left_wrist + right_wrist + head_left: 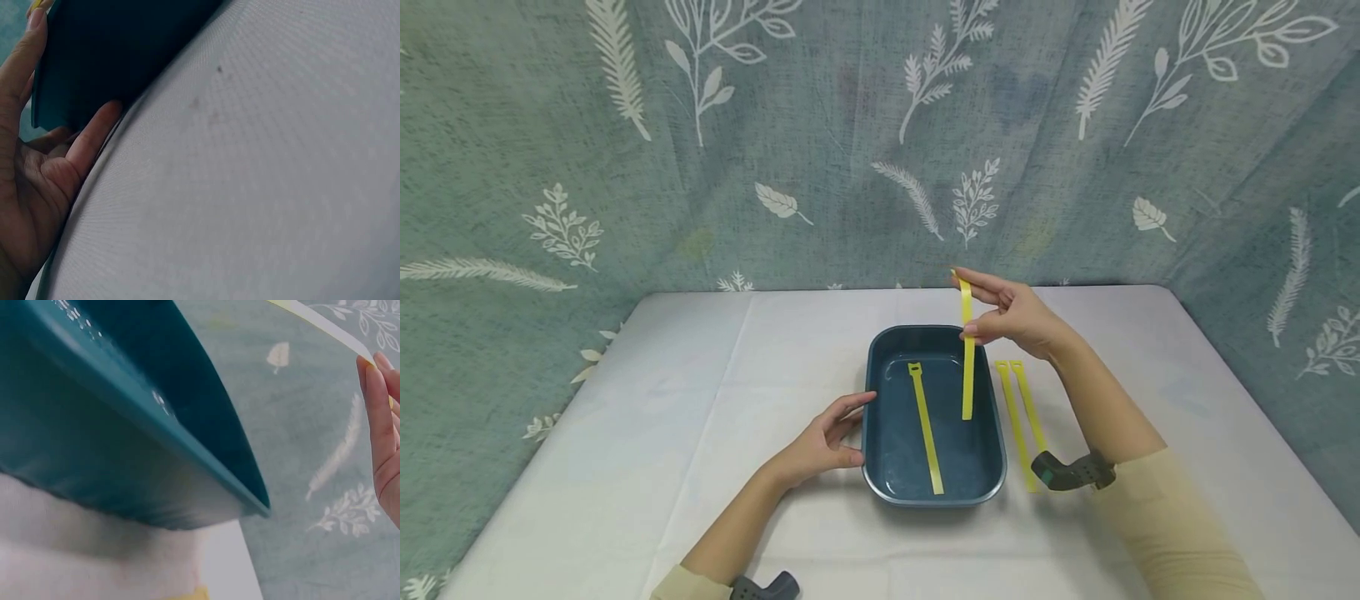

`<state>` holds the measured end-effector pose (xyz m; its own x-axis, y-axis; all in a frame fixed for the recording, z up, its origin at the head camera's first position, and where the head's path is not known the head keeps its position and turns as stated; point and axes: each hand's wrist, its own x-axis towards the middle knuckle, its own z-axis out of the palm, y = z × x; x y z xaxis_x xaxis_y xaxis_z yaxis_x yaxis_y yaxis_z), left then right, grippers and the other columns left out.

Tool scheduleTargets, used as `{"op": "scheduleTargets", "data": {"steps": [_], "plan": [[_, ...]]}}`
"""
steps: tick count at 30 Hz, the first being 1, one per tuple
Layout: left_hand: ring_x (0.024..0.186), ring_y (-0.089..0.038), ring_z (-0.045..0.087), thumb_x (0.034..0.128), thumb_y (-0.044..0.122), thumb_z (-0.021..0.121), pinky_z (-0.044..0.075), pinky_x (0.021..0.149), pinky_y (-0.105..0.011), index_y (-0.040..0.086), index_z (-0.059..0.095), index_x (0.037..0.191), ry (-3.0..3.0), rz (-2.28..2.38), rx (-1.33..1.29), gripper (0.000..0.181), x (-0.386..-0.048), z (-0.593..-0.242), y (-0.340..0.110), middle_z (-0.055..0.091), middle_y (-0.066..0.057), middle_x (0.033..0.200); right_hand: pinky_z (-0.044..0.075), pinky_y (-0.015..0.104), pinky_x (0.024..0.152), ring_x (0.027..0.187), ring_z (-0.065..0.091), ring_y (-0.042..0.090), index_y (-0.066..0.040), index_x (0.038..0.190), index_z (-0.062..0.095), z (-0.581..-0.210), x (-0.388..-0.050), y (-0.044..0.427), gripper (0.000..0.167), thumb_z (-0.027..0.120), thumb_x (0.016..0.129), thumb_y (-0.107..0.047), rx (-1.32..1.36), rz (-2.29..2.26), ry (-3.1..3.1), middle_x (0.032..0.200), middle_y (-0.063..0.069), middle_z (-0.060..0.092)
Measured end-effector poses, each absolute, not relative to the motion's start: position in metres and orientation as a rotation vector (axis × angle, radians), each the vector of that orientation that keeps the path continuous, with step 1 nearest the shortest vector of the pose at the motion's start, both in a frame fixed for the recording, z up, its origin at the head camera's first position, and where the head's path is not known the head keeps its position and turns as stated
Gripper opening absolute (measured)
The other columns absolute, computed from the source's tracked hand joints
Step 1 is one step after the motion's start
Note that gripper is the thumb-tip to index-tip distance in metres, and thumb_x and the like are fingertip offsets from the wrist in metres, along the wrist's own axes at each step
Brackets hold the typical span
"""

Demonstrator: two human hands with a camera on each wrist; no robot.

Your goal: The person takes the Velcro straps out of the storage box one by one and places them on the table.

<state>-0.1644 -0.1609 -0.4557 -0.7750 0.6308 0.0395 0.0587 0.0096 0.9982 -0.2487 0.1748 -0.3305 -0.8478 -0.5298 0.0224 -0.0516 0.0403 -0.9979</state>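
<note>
- Progress, with places read on a dial centred on the blue tray and 12 o'clock set at the far edge: the handling of the yellow strips is judged to be part way through.
- One strip is laid flat within the tray, slanted from about 11 o'clock towards 6 o'clock.
- A held strip is suspended over the tray's 1-to-3 o'clock side; whether its lower end meets the tray floor cannot be told.
- Two outer strips are left just beside the tray at 3 o'clock, their slotted heads pointed towards 12.
- Hands: by the right hand, at 1 o'clock, the held strip is pinched between thumb and fingers. By the left hand, at 9 o'clock, nothing is grasped; its fingers are loosely spread, with fingertips rested on the rim and the thumb set against the outer wall.
- Surface: a white covering is spread beneath everything, marked by small dark specks in the left wrist view.
- Room: the surface is backed at 12 o'clock by a blue-green curtain printed with white leaves, seen also towards 9 and 3.
</note>
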Motion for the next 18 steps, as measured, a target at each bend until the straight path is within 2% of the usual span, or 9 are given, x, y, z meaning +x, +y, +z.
{"op": "scheduleTargets", "data": {"steps": [14, 18], "plan": [[0.143, -0.038, 0.017, 0.0789, 0.021, 0.078, 0.048, 0.096, -0.030, 0.018, 0.032, 0.146, 1.895, 1.799, 0.704, 0.082, -0.165, -0.456, -0.161, 0.017, -0.007, 0.157, 0.058, 0.033, 0.071, 0.082, 0.071, 0.019, -0.016, 0.150, 0.028, -0.338, -0.234, 0.216, 0.082, 0.070, 0.081, 0.003, -0.567, -1.777, 2.062, 0.154, 0.008, 0.029], [0.143, -0.038, 0.016, 0.0789, 0.020, 0.078, 0.048, 0.096, -0.031, 0.017, 0.031, 0.146, 1.890, 1.802, 0.706, 0.082, -0.165, -0.456, -0.161, 0.017, -0.008, 0.157, 0.058, 0.034, 0.072, 0.080, 0.071, 0.018, -0.013, 0.149, 0.028, -0.344, -0.230, 0.225, 0.082, 0.070, 0.080, 0.003, -0.564, -1.735, 2.085, 0.153, 0.013, 0.028]]}}
